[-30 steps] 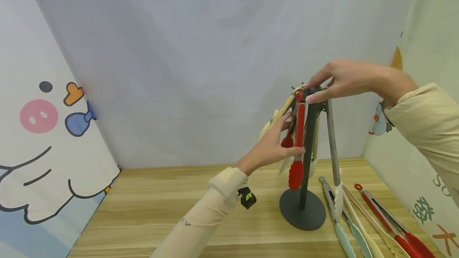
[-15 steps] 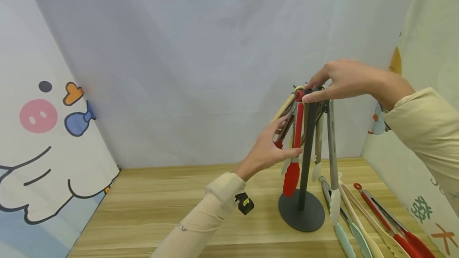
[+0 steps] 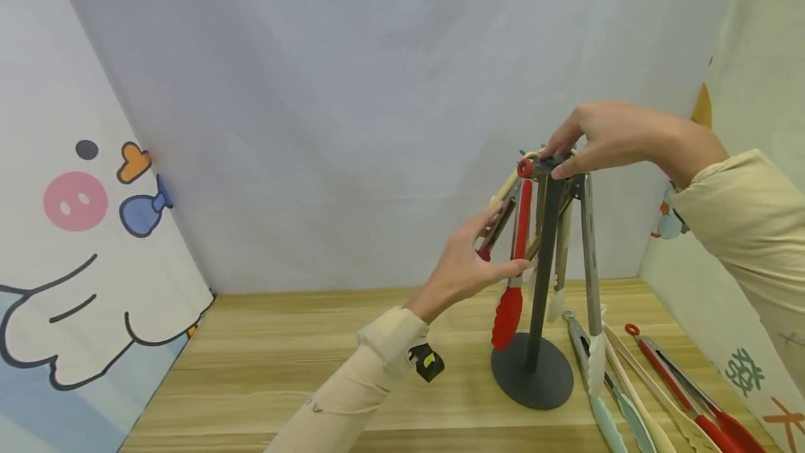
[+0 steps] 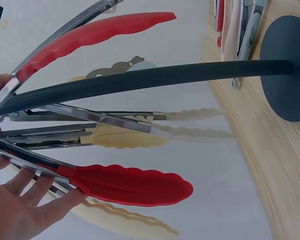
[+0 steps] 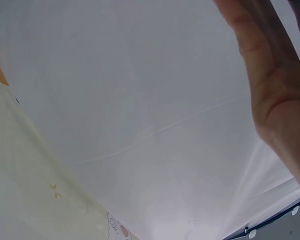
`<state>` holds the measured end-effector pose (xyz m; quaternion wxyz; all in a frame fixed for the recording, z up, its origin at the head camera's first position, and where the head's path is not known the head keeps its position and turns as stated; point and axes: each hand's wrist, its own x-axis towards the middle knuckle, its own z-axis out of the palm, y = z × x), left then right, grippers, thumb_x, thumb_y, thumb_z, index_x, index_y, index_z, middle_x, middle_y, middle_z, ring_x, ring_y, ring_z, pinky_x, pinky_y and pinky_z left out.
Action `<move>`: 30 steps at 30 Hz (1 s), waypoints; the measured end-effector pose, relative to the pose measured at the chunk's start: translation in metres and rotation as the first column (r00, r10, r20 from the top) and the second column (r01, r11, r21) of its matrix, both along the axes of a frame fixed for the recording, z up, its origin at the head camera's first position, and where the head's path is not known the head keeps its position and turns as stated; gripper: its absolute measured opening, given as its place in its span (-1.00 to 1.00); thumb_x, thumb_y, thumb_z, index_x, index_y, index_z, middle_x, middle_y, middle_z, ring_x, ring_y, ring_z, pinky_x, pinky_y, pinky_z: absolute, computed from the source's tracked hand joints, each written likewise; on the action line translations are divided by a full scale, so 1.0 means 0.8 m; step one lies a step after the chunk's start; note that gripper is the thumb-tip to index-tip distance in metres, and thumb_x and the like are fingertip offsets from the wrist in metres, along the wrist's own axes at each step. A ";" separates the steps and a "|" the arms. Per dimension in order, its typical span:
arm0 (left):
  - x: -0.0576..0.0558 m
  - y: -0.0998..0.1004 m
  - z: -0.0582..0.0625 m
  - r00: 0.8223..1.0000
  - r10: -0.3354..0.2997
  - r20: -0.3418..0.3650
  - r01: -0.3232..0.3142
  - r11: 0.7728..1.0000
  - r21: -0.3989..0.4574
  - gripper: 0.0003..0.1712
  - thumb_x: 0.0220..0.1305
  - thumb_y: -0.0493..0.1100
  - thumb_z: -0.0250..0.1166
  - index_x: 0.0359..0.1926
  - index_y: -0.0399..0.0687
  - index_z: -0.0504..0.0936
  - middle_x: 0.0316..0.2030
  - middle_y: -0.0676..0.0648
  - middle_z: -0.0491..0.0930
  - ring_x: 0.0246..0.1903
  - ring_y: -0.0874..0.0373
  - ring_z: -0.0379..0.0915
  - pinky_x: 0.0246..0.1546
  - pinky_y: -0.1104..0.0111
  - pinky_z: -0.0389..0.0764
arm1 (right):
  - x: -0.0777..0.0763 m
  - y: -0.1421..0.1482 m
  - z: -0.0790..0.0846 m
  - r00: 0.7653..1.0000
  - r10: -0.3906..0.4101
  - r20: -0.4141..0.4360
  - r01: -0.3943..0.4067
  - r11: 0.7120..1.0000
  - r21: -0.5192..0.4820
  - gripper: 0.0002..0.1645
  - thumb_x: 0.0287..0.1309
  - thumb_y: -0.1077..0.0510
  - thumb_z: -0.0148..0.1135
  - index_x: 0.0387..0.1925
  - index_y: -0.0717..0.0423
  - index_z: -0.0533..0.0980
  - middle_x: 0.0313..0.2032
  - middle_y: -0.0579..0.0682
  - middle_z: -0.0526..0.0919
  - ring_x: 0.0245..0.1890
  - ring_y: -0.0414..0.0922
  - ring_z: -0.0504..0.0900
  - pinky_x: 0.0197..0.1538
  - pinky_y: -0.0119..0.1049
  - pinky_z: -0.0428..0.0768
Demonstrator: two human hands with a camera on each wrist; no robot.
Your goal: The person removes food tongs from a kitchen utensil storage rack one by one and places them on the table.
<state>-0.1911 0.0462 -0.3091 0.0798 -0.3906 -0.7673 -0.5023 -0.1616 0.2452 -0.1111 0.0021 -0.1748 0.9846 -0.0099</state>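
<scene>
A dark stand with a round base [image 3: 532, 372] and an upright post holds several hanging tongs. My right hand [image 3: 619, 135] pinches the top of this stand with thumb and fingers; in the right wrist view only part of that hand [image 5: 285, 95] shows. My left hand [image 3: 462, 268] is at the red tongs [image 3: 508, 317], thumb in front and fingers beyond. In the left wrist view the red tongs [image 4: 135, 185] hang spread, and the left hand's rather straight fingers [image 4: 37, 190] touch one arm. Metal tongs with whitish tips [image 3: 593, 257] hang at the stand's right.
Right of the base lie pale green tongs [image 3: 606, 421], cream utensils [image 3: 641, 397] and another pair of red tongs [image 3: 682, 386] on the wooden table [image 3: 283, 369]. Pale cloth [image 3: 346, 124] stands behind, and printed cloths flank both sides.
The hanging tongs have swung around the post as the stand's top turned; the red ones shifted left. My left hand moved slightly left and my right hand stays on top.
</scene>
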 end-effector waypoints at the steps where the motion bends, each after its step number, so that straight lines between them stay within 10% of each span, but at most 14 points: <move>1: 0.001 -0.001 0.001 1.000 0.003 -0.001 -0.003 1.000 0.000 -0.05 0.03 0.11 0.42 0.42 0.24 0.17 0.23 0.07 0.35 0.08 0.16 0.35 -0.02 0.23 0.49 | 0.000 0.000 0.000 1.000 -0.003 -0.003 0.003 1.000 0.001 -0.53 0.09 0.00 0.31 0.04 0.07 0.60 -0.08 0.12 0.65 0.04 0.18 0.49 -0.05 0.17 0.42; 30: 0.026 -0.047 0.016 0.990 0.138 0.020 -0.137 0.990 -0.025 -0.10 0.03 0.20 0.35 0.41 0.31 0.20 0.13 0.04 0.42 -0.04 0.14 0.39 -0.15 0.21 0.49 | -0.003 0.001 -0.004 0.999 -0.014 -0.039 0.013 1.000 -0.016 -0.57 0.03 0.04 0.35 -0.02 0.05 0.64 -0.12 0.13 0.66 -0.04 0.14 0.54 -0.11 0.09 0.47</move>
